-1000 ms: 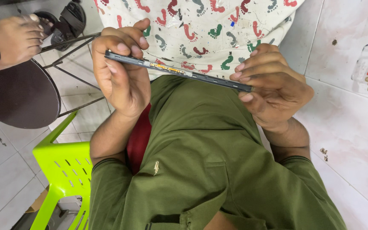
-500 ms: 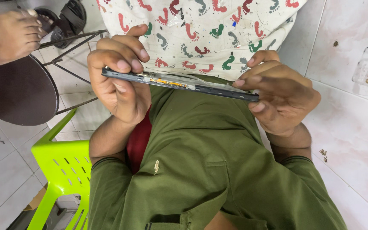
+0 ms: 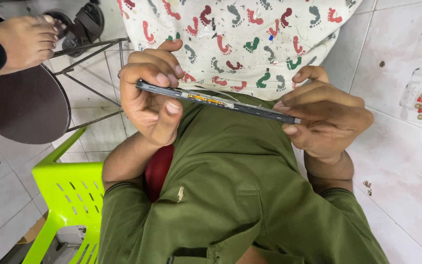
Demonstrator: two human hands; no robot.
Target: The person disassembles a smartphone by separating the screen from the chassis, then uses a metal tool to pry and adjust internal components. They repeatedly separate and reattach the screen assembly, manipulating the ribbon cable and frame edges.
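The thin dark phone (image 3: 221, 101) has tilted lower at the frame's right since before; the left hand (image 3: 152, 95) and right hand (image 3: 326, 117) pinch its ends at mid-frame, above the green shirt (image 3: 230, 195).

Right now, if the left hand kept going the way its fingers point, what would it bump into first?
Probably the footprint-patterned cloth just beyond the left hand, which grips the thin dark device. Depth is hard to judge.

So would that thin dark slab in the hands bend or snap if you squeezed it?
The slab looks stiff: held only at its ends by the left hand and right hand, it stays straight. So thin, with exposed parts along its edge, it probably breaks easily. It likely feels light.
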